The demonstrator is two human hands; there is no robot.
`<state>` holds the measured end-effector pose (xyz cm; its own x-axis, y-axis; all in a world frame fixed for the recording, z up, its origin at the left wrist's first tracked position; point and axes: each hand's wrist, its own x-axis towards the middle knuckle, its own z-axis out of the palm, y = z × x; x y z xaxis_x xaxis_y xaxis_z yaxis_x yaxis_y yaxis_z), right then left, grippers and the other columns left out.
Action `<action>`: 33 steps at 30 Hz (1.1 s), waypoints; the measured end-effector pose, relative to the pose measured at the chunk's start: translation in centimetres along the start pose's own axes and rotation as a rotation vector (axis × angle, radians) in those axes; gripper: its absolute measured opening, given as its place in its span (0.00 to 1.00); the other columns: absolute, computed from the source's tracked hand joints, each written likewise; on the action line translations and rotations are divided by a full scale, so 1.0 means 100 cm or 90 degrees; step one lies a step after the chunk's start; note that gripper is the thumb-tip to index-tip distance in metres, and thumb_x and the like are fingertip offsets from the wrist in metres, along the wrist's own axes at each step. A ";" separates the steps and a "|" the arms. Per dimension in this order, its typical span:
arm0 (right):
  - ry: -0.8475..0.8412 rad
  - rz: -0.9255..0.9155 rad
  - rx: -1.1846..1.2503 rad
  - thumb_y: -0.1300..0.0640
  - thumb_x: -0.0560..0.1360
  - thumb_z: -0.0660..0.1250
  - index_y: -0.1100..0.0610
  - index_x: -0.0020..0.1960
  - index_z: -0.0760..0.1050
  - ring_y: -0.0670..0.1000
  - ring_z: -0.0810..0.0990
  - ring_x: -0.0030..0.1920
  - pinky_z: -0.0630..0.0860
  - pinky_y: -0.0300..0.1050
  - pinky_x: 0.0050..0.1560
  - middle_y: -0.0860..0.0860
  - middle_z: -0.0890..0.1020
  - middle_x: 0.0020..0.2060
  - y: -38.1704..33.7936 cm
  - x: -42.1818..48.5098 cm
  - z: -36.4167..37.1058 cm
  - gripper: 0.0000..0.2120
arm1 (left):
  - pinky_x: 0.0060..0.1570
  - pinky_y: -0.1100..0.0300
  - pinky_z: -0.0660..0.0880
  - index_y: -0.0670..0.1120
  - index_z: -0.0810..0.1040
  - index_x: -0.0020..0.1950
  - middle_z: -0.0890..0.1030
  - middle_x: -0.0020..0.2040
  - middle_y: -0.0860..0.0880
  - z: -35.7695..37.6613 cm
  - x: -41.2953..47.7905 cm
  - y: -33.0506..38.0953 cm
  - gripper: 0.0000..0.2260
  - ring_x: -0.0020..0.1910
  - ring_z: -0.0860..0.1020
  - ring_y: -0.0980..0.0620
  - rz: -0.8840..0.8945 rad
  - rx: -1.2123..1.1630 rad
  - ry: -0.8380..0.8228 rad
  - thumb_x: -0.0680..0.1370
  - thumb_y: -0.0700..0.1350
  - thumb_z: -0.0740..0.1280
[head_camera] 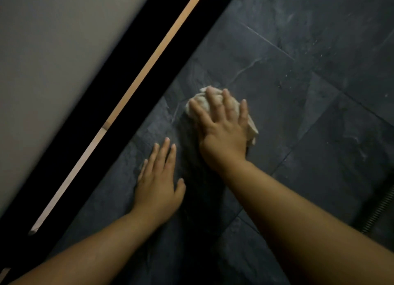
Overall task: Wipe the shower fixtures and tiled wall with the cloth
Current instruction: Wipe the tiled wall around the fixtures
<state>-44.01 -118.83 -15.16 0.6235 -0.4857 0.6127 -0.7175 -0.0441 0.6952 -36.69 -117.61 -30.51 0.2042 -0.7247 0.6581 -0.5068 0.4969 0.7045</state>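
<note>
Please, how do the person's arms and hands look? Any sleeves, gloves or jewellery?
The left forearm and right forearm are bare; no sleeve is in view. The left hand and right hand wear no gloves. No ring, watch or bracelet shows, though the picture is dim.

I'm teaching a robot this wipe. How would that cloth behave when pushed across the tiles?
Probably floppy: the cloth is bunched under the right hand. Likely light: that hand nearly covers it. May slide easily on smooth tiles.
</note>
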 end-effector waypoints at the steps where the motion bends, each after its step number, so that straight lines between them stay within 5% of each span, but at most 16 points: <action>1: -0.004 -0.033 -0.003 0.51 0.72 0.55 0.45 0.71 0.66 0.62 0.56 0.74 0.40 0.60 0.70 0.55 0.62 0.74 -0.009 -0.007 0.005 0.27 | 0.73 0.56 0.42 0.49 0.41 0.75 0.37 0.74 0.56 -0.003 0.000 -0.002 0.36 0.73 0.37 0.58 0.008 -0.001 -0.016 0.69 0.57 0.46; 5: -0.063 -0.195 -0.018 0.49 0.69 0.56 0.46 0.69 0.69 0.62 0.65 0.70 0.47 0.60 0.70 0.55 0.69 0.70 -0.025 -0.036 0.015 0.28 | 0.68 0.55 0.60 0.41 0.65 0.72 0.61 0.75 0.46 -0.024 0.003 -0.004 0.34 0.72 0.63 0.47 -0.043 -0.105 -0.007 0.67 0.52 0.52; 9: -0.086 -0.422 -0.074 0.51 0.72 0.57 0.44 0.70 0.66 0.60 0.66 0.70 0.52 0.61 0.70 0.54 0.68 0.71 0.041 -0.030 -0.001 0.26 | 0.60 0.49 0.70 0.43 0.77 0.54 0.65 0.72 0.46 -0.046 0.024 0.026 0.10 0.66 0.69 0.43 -0.135 -0.118 0.000 0.74 0.41 0.64; 11: -0.033 -0.377 -0.087 0.49 0.74 0.58 0.45 0.69 0.67 0.60 0.68 0.69 0.54 0.62 0.70 0.53 0.70 0.70 0.090 -0.015 -0.018 0.23 | 0.60 0.49 0.69 0.43 0.74 0.52 0.66 0.68 0.42 -0.052 0.045 0.055 0.08 0.64 0.69 0.40 -0.162 -0.144 0.029 0.73 0.40 0.65; 15: 0.067 0.012 -0.038 0.43 0.77 0.53 0.43 0.72 0.61 0.59 0.60 0.73 0.45 0.60 0.72 0.52 0.64 0.73 0.164 0.003 -0.056 0.23 | 0.72 0.53 0.55 0.41 0.66 0.68 0.55 0.75 0.45 -0.049 0.081 0.130 0.22 0.73 0.57 0.45 -0.042 -0.214 0.054 0.75 0.41 0.64; 18: 0.116 0.220 0.022 0.46 0.72 0.60 0.43 0.72 0.60 0.58 0.56 0.73 0.38 0.55 0.72 0.53 0.63 0.73 0.139 -0.012 -0.041 0.28 | 0.73 0.58 0.46 0.44 0.57 0.74 0.49 0.78 0.49 -0.044 0.096 0.175 0.26 0.76 0.47 0.50 0.009 -0.251 0.021 0.77 0.43 0.59; 21: 0.027 0.127 -0.054 0.46 0.63 0.67 0.50 0.69 0.70 0.58 0.56 0.72 0.36 0.56 0.73 0.55 0.68 0.71 0.100 -0.047 -0.021 0.34 | 0.72 0.60 0.41 0.47 0.52 0.76 0.46 0.78 0.53 -0.037 0.103 0.200 0.28 0.76 0.42 0.54 0.063 -0.259 -0.019 0.76 0.48 0.52; 26: -0.129 -0.188 -0.158 0.48 0.69 0.53 0.42 0.58 0.79 0.59 0.60 0.69 0.40 0.60 0.73 0.49 0.77 0.63 0.101 -0.097 -0.019 0.23 | 0.74 0.48 0.44 0.51 0.50 0.77 0.44 0.78 0.54 -0.027 0.096 0.198 0.26 0.76 0.39 0.52 0.077 -0.100 -0.103 0.79 0.46 0.55; 29: -0.134 -0.330 -0.167 0.50 0.71 0.53 0.41 0.55 0.79 0.59 0.63 0.69 0.43 0.63 0.73 0.49 0.77 0.62 0.149 -0.099 -0.028 0.20 | 0.73 0.47 0.42 0.52 0.49 0.77 0.41 0.77 0.54 -0.028 0.098 0.219 0.27 0.75 0.37 0.51 0.111 -0.027 -0.100 0.79 0.48 0.55; 33: 0.026 -0.121 -0.148 0.51 0.68 0.56 0.50 0.64 0.67 0.61 0.70 0.67 0.57 0.61 0.66 0.56 0.75 0.65 0.216 -0.078 -0.062 0.24 | 0.73 0.49 0.41 0.52 0.51 0.77 0.44 0.78 0.54 -0.027 0.119 0.255 0.26 0.76 0.40 0.51 0.192 -0.017 -0.087 0.80 0.49 0.56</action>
<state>-62.47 -110.59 -2.61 0.7555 -0.4516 0.4746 -0.4994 0.0718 0.8634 -44.93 -112.30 -4.03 -0.0674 -0.5999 0.7972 -0.5052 0.7096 0.4912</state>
